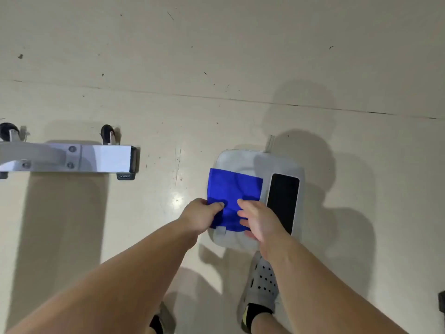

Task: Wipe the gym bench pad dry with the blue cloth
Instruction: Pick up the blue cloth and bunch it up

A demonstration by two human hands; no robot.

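Note:
A blue cloth (233, 189), folded into a rectangle, lies on a small light-grey pad (240, 157) at centre right of the head view. My left hand (199, 215) pinches the cloth's near left edge, thumb on top. My right hand (260, 218) rests on the cloth's near right part with its fingers spread and mostly straight. A black phone (283, 201) lies on the pad just right of the cloth, beside my right hand.
A white metal frame foot (96, 159) with two black caster wheels (107, 132) stands on the pale floor at left. My feet in grey perforated clogs (262, 283) are just below the pad. A dark object (441, 302) shows at the right edge.

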